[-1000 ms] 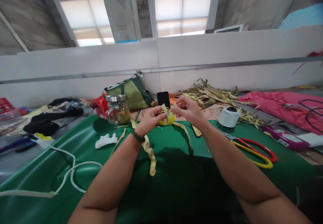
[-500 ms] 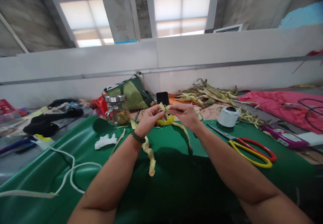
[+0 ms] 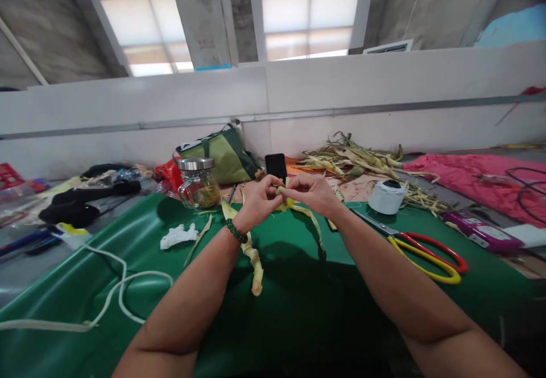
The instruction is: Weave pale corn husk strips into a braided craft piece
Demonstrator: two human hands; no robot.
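Both hands meet above the middle of the green mat (image 3: 290, 298), pinching a small piece of pale corn husk (image 3: 281, 190). My left hand (image 3: 259, 200), with a green bead bracelet (image 3: 236, 231) at the wrist, closes thumb and fingers on the husk's left side. Opposite it, my right hand (image 3: 314, 195) pinches the other side. Fingers cover most of the piece. Behind and below them, part of a yellow thing (image 3: 290, 203) shows. A twisted pale husk strip (image 3: 256, 267) lies under my left wrist, and a thin dry strip (image 3: 313, 224) lies below my right hand.
Red-and-yellow-handled scissors (image 3: 420, 253) and a white thread spool (image 3: 386, 197) lie right. A glass jar (image 3: 200, 187), crumpled white tissue (image 3: 179, 236) and white cord (image 3: 123, 287) are left. Behind stand a phone (image 3: 276, 166), a green bag (image 3: 222, 153) and a husk pile (image 3: 354, 159).
My hands have drawn closer together. The husk piece, spread out with loose ends showing before, is now mostly covered by my fingers.
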